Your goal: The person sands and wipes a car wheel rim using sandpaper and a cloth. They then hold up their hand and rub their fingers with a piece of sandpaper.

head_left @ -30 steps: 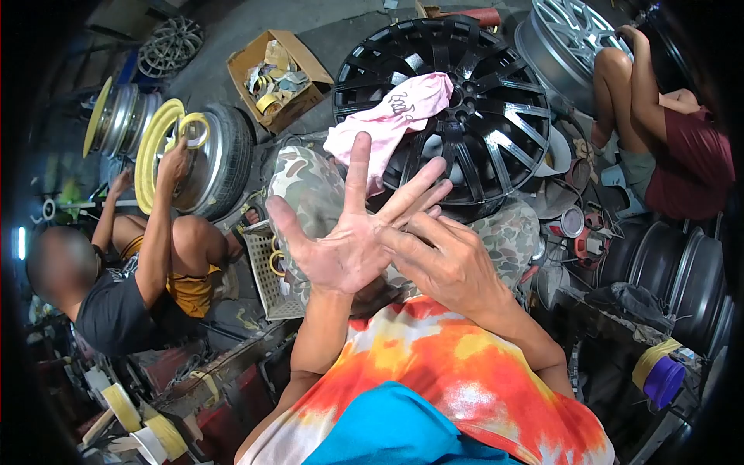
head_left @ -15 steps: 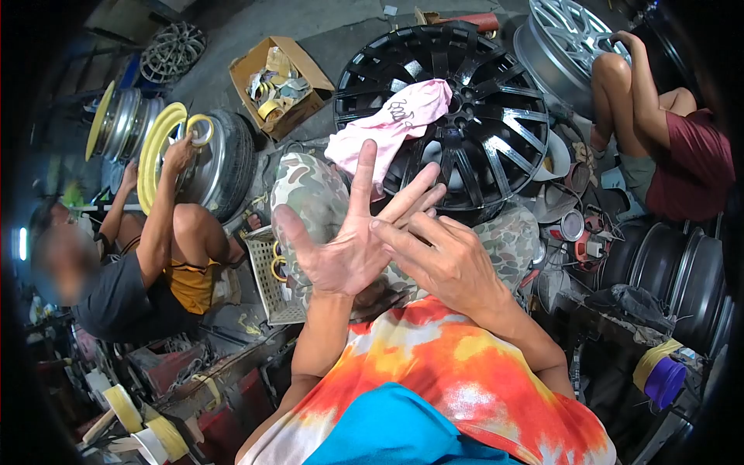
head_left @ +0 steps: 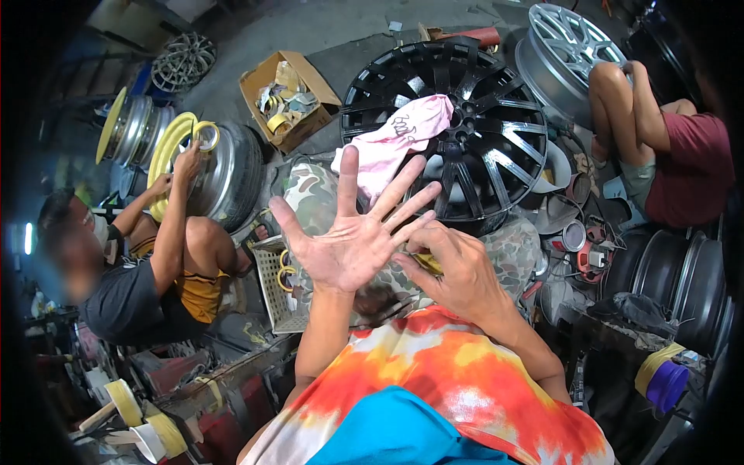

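Note:
My left hand [head_left: 345,248] is held up palm toward me, open, with its fingers spread and nothing in it. Close by its little-finger edge, my right hand [head_left: 461,275] has its thumb and fingers curled in a pinch. A small yellow patch [head_left: 428,265] shows between that thumb and forefinger; I cannot tell whether it is gripped or lies behind. Beyond my hands, a glossy black wheel rim [head_left: 508,124] lies face up. Draped across the rim is a pink cloth [head_left: 395,143] with dark writing, partly behind my left fingers.
Left, a person in a dark shirt [head_left: 132,298] holds a tape roll [head_left: 207,136] at a yellow-edged wheel [head_left: 167,159]. Right, another person in a maroon shirt [head_left: 690,170] sits by a silver rim [head_left: 546,77]. A cardboard box [head_left: 314,116] and a plastic basket [head_left: 273,283] stand nearby.
My right fingers have moved off the left ring and middle fingers, down toward the little-finger edge. My left fingers are spread more evenly. A yellow patch now shows by my right thumb.

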Available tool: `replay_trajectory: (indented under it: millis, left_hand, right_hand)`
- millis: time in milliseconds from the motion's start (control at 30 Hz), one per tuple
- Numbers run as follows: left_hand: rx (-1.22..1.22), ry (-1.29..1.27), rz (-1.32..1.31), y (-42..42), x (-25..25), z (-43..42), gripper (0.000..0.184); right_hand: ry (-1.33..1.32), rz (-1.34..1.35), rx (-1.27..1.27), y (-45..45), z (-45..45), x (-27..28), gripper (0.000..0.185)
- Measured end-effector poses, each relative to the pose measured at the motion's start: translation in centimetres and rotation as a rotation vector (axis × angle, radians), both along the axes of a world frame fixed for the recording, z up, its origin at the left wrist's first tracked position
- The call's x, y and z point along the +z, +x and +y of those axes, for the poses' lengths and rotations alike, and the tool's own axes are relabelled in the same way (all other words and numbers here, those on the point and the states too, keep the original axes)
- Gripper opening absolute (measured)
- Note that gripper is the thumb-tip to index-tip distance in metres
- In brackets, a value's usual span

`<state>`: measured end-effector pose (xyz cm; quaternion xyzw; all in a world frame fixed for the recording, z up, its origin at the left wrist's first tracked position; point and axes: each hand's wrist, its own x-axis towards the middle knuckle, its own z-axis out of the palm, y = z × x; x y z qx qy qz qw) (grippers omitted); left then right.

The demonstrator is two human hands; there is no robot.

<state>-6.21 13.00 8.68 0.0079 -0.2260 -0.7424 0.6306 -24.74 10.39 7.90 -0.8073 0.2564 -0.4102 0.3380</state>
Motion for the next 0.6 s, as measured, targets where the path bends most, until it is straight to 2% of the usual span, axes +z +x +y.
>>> replay_trajectory:
  millis: [167,333,433,600]
  left_hand:
    - [0.029,-0.062,-0.095,-0.3,1.2,-0.3,0.102]
    - [0.069,-0.014,-0.067,-1.5,2.1,-0.2,0.105]
    - [0.036,0.008,-0.001,-1.6,1.7,-0.4,0.106]
    - [0.008,0.048,0.023,-1.9,1.4,-0.7,0.105]
  right_hand:
    - [0.017,0.067,0.035,-0.8,-0.2,0.7,0.024]
    - [0.025,0.031,0.057,-0.6,0.0,1.1,0.023]
    - [-0.076,-0.082,-0.016,-0.2,-0.2,1.3,0.029]
    - [-0.234,0.087,-0.038,-0.4,-0.6,1.6,0.05]
